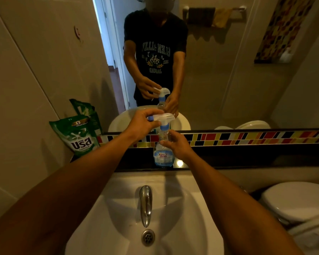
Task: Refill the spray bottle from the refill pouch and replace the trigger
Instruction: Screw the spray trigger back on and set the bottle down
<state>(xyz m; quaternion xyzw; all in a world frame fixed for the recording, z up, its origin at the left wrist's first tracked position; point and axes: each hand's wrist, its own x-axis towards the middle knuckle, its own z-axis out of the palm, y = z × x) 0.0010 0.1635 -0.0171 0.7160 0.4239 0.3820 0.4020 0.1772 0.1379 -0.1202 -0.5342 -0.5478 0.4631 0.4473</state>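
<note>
- Spray bottle (163, 153) stands upright on the dark ledge (228, 159) behind the sink (173, 208), long axis vertical, label facing me.
- I see my right hand (179, 146) with fingers curled around the bottle's neck and shoulder, gripping it.
- My left hand (143, 124) pinches the white trigger head (163, 118), thumb and fingers closed on it; its blue nozzle points left.
- Green refill pouch (77, 137) leans against the left wall, well apart.
</note>
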